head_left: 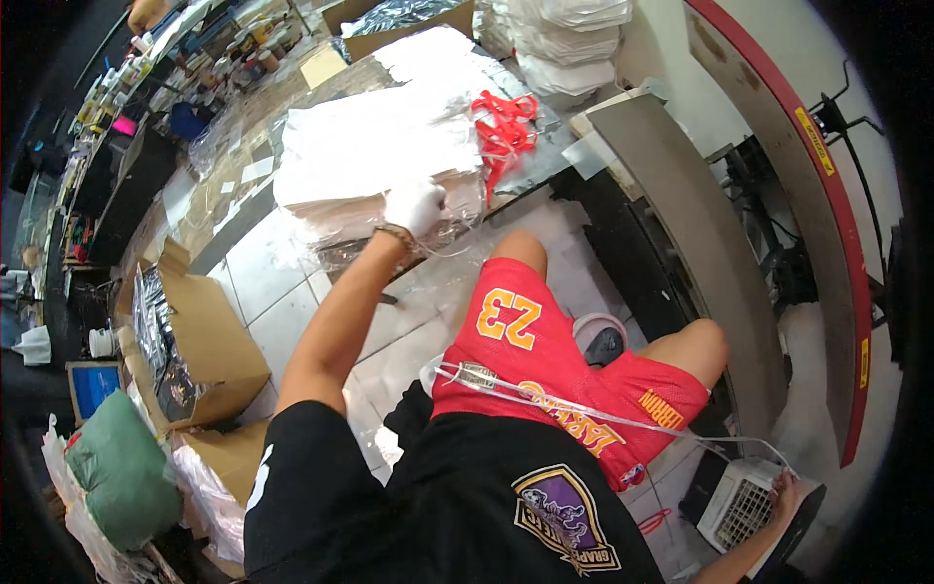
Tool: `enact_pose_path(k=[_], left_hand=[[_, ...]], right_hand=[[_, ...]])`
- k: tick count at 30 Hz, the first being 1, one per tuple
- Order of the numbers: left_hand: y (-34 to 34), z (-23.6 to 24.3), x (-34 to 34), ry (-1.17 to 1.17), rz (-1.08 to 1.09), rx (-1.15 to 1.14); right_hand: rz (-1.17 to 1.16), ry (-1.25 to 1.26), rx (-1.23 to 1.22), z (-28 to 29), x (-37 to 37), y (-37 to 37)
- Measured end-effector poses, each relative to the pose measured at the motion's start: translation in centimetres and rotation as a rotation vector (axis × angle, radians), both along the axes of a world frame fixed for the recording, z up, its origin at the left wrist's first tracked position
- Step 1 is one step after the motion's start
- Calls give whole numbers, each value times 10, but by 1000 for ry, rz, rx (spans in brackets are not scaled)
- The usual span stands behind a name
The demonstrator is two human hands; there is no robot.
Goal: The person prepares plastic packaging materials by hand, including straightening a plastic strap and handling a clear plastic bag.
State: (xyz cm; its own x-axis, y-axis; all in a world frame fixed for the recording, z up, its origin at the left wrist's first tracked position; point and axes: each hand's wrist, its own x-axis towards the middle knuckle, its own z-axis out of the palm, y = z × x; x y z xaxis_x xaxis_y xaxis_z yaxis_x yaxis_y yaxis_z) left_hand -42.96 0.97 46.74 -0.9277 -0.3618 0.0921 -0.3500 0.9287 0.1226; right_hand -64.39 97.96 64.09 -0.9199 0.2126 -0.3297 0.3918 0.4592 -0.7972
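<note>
My left hand [413, 206], in a white glove with a bracelet at the wrist, rests curled at the front of a stack of white sheets [375, 146] with clear plastic along its lower edge; what its fingers hold is hidden. At the lower right my right hand [784, 494] grips a thin white cord [593, 410], which runs across my red shorts [511, 321], beside a pale boxy appliance with a grille [739, 506]. A tangle of red ribbon [501, 131] lies at the stack's right side.
Open cardboard boxes [214, 341] and a green bundle [122, 472] stand at the left. A cluttered bench [112, 204] runs behind them. A curved grey panel [681, 234] and a red-edged board [778, 146] are at my right, with piled white bundles [559, 49] at the back.
</note>
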Motion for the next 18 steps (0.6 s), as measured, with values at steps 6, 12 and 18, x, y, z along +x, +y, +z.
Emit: enact_pose_path(k=[6,12,18], left_hand=[[-51,220,15,672,33,-252],[-35,405,37,954,231,-333],[-140,445,81,820,317,206]], right_hand=[[92,60,332,-48,2,-33],[307,303,254,-94,-30,-101],[613,161,296,-69,-12,-224]])
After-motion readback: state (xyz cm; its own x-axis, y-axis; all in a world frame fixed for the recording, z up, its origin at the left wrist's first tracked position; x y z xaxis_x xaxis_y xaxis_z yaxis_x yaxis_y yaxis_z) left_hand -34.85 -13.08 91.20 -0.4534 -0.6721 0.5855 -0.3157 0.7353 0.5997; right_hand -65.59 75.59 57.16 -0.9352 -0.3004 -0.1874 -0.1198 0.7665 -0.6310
